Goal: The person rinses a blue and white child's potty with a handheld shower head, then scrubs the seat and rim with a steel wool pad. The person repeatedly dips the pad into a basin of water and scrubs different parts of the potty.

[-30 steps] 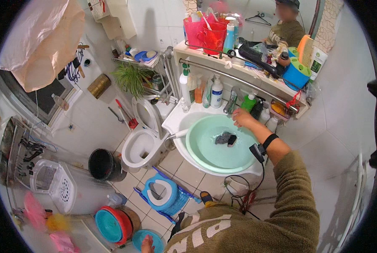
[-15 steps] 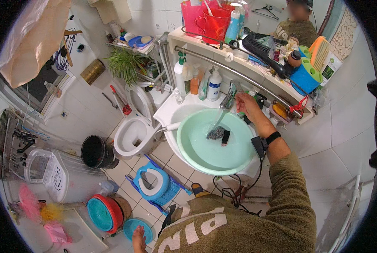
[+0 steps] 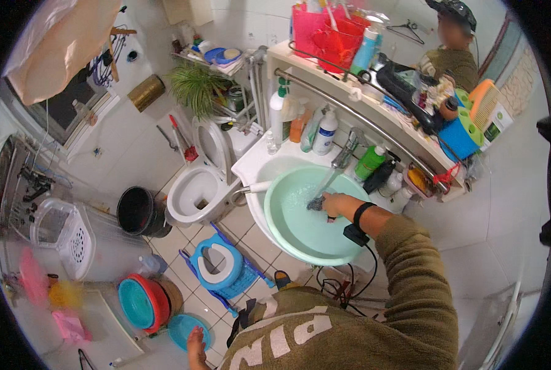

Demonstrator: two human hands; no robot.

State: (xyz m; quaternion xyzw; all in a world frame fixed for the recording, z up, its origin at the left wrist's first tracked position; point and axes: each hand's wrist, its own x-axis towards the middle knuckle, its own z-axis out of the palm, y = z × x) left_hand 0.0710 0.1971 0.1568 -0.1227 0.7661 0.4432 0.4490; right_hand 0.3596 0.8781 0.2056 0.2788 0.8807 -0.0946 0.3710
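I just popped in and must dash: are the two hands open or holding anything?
Left hand: looks open, nothing visible in it.
Right hand: at the grey cloth in the basin; whether closed cannot be told.

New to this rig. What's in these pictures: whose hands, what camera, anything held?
There's no machine: these are a person's bare hands. The view comes from a wide fisheye camera worn on the head, looking down, so edges bend. A pale green basin of water sits on the white sink, under a running tap. The right hand touches a dark grey cloth in the basin; whether the grip is closed is hidden. The left hand hangs low, open, with nothing visible in it. Bottles line the sink's back edge.
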